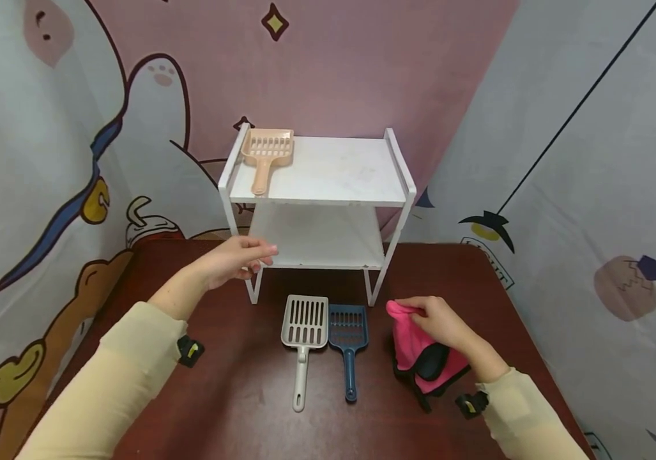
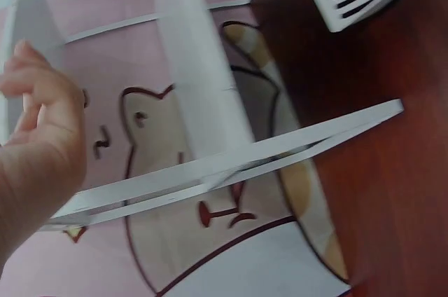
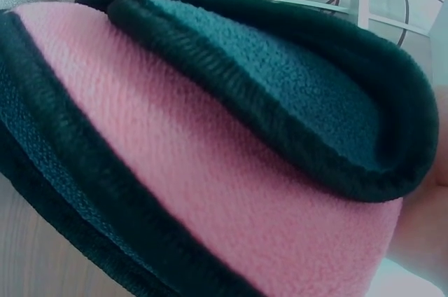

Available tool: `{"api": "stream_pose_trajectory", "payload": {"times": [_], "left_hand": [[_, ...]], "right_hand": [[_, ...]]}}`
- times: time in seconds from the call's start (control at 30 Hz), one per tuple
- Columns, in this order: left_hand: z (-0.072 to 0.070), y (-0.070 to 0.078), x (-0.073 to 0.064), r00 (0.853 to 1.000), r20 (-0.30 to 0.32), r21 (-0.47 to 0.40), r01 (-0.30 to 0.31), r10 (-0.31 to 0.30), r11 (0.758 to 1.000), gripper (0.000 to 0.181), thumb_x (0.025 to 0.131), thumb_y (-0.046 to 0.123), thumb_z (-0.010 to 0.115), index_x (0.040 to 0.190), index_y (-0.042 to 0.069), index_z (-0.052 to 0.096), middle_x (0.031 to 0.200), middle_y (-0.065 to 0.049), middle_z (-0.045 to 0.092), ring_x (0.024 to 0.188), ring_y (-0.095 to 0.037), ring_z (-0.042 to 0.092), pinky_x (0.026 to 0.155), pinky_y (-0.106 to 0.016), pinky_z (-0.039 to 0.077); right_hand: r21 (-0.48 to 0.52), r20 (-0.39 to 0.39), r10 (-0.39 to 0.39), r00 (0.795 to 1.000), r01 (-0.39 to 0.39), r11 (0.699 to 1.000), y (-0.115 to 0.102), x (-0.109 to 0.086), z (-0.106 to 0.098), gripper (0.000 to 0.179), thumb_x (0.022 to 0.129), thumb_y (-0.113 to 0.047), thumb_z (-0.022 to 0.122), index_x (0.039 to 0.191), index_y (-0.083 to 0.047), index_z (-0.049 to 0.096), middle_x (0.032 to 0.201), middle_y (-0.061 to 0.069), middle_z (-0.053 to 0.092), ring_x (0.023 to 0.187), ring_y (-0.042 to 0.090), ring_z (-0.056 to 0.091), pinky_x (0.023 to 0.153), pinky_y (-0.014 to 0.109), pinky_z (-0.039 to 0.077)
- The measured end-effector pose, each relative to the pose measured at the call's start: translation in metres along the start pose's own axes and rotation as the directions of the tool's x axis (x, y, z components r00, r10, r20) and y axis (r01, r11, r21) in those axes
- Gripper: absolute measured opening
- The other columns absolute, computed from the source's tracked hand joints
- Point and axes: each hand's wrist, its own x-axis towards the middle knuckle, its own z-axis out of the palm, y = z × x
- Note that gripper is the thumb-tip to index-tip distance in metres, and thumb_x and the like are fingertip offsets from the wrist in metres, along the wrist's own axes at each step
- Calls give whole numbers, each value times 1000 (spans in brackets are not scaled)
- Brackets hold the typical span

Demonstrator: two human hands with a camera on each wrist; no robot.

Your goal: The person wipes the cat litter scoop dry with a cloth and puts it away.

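My right hand (image 1: pixel 439 322) pinches the top of a pink cloth (image 1: pixel 405 338) with dark edging at the table's right. Up close in the right wrist view, the cloth (image 3: pixel 231 178) looks soft and folded, with a dark blue-green side showing. My left hand (image 1: pixel 236 260) holds nothing, its fingers loosely bent in front of the white shelf (image 1: pixel 339 169). A peach litter scoop (image 1: pixel 268 153) lies on the top shelf at the left. On the table, a light grey litter scoop (image 1: pixel 301 351) and a dark blue litter scoop (image 1: pixel 349 358) lie side by side, handles towards me.
The two-tier shelf stands at the back of the brown table (image 1: pixel 236 396), with its lower board (image 1: pixel 316 236) tilted in view. A cartoon-printed backdrop (image 1: pixel 362 64) hangs behind and to both sides.
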Motion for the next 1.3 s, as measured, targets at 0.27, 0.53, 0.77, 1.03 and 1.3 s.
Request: {"api": "stream_pose_trajectory", "payload": {"times": [0.27, 0.53, 0.77, 1.03, 1.3], "left_hand": [[24, -46, 11, 986, 145, 8, 79, -79, 997, 36, 92, 32, 57, 111, 1, 57, 98, -7, 59, 74, -11, 51, 63, -23, 47], [40, -78, 16, 982, 168, -75, 98, -85, 992, 26, 93, 27, 55, 101, 2, 56, 90, -5, 58, 70, -10, 52, 63, -23, 51], [54, -100, 19, 974, 200, -135, 137, -108, 981, 18, 93, 24, 55, 93, 5, 56, 84, -3, 56, 69, -10, 56, 63, -24, 53], [68, -126, 21, 969, 220, -161, 146, -108, 976, 26, 92, 23, 57, 99, -2, 57, 90, -7, 61, 71, -11, 60, 67, -27, 55], [86, -152, 19, 967, 188, -155, 199, -169, 968, 36, 91, 25, 58, 106, -7, 56, 97, -15, 64, 73, -13, 61, 67, -31, 56]], "right_hand": [[-7, -1, -26, 1000, 26, 1000, 0, 1, 1, 35, 86, 5, 55, 120, 2, 61, 105, 19, 63, 61, 11, 44, 52, 20, 39], [-12, -2, -21, 1000, 21, 1000, 0, 2, 1, 34, 86, 5, 56, 120, 1, 61, 103, 18, 63, 67, 13, 47, 53, 20, 39], [-16, -6, -30, 1000, 29, 999, -2, 3, 3, 34, 85, 6, 56, 119, 1, 62, 105, 19, 64, 71, 13, 49, 56, 20, 40], [-8, -2, -12, 1000, 12, 1000, -3, 5, 4, 35, 85, 6, 55, 120, 1, 61, 107, 20, 64, 70, 14, 49, 56, 20, 42], [-7, 7, -24, 1000, 24, 1000, -3, 5, 5, 36, 84, 8, 54, 120, 3, 61, 109, 21, 63, 71, 14, 49, 56, 19, 41]]}}
